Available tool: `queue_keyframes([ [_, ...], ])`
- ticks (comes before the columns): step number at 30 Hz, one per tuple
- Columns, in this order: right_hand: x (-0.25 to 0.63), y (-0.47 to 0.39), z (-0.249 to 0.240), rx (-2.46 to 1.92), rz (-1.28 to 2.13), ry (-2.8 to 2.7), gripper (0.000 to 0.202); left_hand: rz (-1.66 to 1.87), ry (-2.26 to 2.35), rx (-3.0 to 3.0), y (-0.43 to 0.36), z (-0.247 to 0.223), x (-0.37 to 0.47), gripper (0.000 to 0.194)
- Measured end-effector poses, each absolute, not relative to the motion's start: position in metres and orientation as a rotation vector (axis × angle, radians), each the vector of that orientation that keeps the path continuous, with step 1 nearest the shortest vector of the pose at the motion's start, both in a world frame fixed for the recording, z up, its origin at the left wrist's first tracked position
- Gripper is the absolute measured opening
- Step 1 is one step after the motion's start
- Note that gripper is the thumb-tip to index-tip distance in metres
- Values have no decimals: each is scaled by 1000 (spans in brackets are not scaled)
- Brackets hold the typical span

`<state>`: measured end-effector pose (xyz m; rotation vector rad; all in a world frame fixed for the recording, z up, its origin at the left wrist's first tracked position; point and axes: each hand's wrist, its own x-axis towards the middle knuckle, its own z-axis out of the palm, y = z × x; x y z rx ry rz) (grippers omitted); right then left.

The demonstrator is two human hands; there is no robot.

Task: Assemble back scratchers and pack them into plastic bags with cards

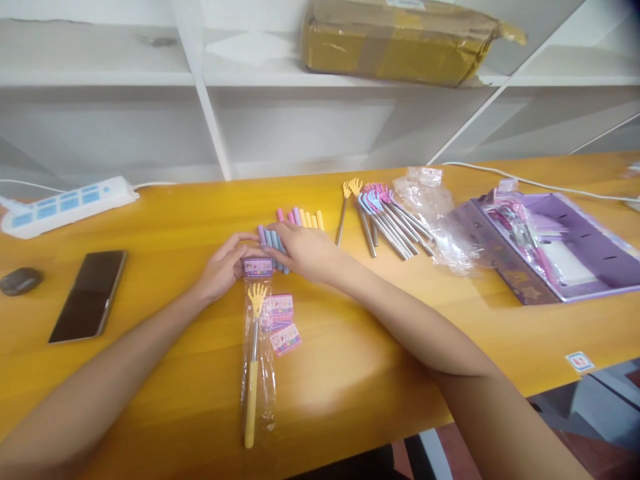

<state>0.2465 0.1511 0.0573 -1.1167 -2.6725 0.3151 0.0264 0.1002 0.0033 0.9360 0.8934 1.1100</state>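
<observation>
A yellow hand-shaped back scratcher (253,387) lies lengthwise in a clear plastic bag (271,393), its claw towards the far side. At the bag's top is a purple header card (258,268). My left hand (223,268) is closed at the card's left edge, fingers bent. From the other side my right hand (311,252) reaches in, its fingertips meeting the left ones at the card's upper edge, partly hidden. Under and behind the right hand lie blue handle tubes (280,241), with pink and yellow tubes (313,219) beyond. Loose pink header cards (286,339) lie beside the bag.
Metal scratcher rods with coloured claws (383,220) are piled behind right, beside crumpled clear bags (440,227). A purple box (530,293) holds packaged scratchers. A phone (89,297), a mouse (21,281) and a power strip (70,203) lie left. A taped carton (395,47) sits on the shelf.
</observation>
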Motion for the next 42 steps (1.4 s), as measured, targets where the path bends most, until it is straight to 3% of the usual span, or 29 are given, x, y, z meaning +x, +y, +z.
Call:
queue_keyframes([
  [13, 245, 158, 49, -768, 587, -2483, 19, 1121, 852, 982, 99, -2, 27, 40],
  [19, 245, 156, 54, -819, 499, -2389, 18, 997, 978, 1265, 101, -5, 25, 50],
  [27, 245, 153, 51, -589, 492, -2684, 17, 958, 1017, 1358, 106, -6, 22, 35],
  [42, 245, 153, 48, -561, 239, -2865, 21, 947, 1064, 1344, 103, -3, 23, 33],
])
